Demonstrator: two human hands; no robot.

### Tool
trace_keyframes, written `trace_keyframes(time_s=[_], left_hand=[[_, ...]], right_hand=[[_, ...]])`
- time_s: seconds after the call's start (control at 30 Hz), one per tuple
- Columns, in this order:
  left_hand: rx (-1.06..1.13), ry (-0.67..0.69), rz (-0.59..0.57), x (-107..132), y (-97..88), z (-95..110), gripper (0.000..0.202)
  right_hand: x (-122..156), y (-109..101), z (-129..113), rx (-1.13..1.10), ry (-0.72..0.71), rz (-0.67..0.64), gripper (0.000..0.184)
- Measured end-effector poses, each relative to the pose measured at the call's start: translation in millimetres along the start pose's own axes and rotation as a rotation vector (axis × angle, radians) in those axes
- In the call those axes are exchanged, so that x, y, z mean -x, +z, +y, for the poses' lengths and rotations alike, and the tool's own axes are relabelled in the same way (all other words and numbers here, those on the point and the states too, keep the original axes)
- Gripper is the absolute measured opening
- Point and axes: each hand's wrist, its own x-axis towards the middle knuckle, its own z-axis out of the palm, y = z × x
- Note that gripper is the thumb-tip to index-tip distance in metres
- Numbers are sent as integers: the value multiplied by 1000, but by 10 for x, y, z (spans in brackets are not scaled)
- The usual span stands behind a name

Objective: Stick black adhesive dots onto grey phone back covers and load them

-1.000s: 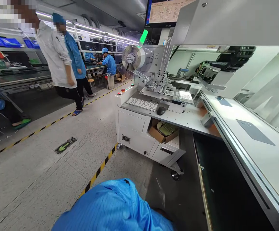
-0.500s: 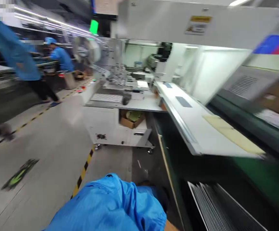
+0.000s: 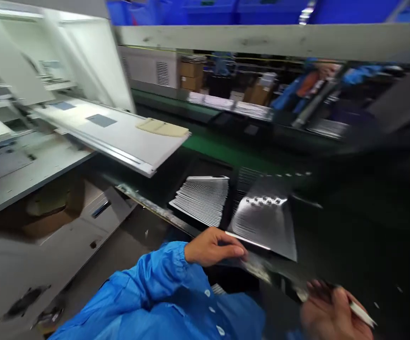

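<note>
My left hand (image 3: pixel 216 246) reaches out of a blue sleeve, with the thumb and fingers extended and a gap between them. It is close to the near edge of a shiny, see-through plastic sheet or tray (image 3: pixel 266 222); contact is unclear. At the lower right, my right hand (image 3: pixel 335 311) is palm up and blurred, its fingers curled round a slim object with a white end (image 3: pixel 362 315), whose kind I cannot make out. Left of the plastic, a row of thin, light-edged plates (image 3: pixel 203 198) stands in a black tray (image 3: pixel 210 166).
A white conveyor shelf (image 3: pixel 134 146) juts in from the left, carrying a grey panel (image 3: pixel 101 121) and a yellowish sheet (image 3: pixel 162 126). Blue bins (image 3: pixel 208 12) line a shelf above. The dark green bench (image 3: pixel 332 212) runs right. White machines stand left.
The view has swung right, from the aisle and machine to the bench. Both hands are now in view, and the black tray of plates is nearer the middle.
</note>
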Motion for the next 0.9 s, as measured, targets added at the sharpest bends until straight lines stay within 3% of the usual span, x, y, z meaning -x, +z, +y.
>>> trace_keyframes(time_s=[0.03, 0.1, 0.3, 0.47, 0.57, 0.67, 0.73, 0.8, 0.9], left_hand=[[67, -26, 26, -23, 43, -6, 46], [147, -73, 72, -57, 118, -39, 43], [90, -153, 48, -43, 194, -179, 34], [-74, -205, -72, 56, 171, -281, 34], [-85, -198, -105, 59, 159, -233, 50], [-33, -69, 31, -25, 178, -111, 82], [-45, 5, 74, -110, 206, -38, 93], [-69, 15, 24, -195, 235, 1, 86], [-74, -29, -81, -280, 271, -1, 53]], right_hand=[[76, 21, 3, -21, -70, 47, 29], [245, 105, -32, -33, -66, 1, 27], [668, 408, -192, -26, 219, -249, 19], [758, 414, -183, -30, 350, -283, 22], [781, 335, -147, 29, 332, -286, 22], [818, 242, -116, 59, 290, -349, 19], [845, 186, -112, 60, 267, -400, 17], [863, 139, -122, 69, 251, -443, 14], [859, 85, -159, 117, 225, -500, 12]])
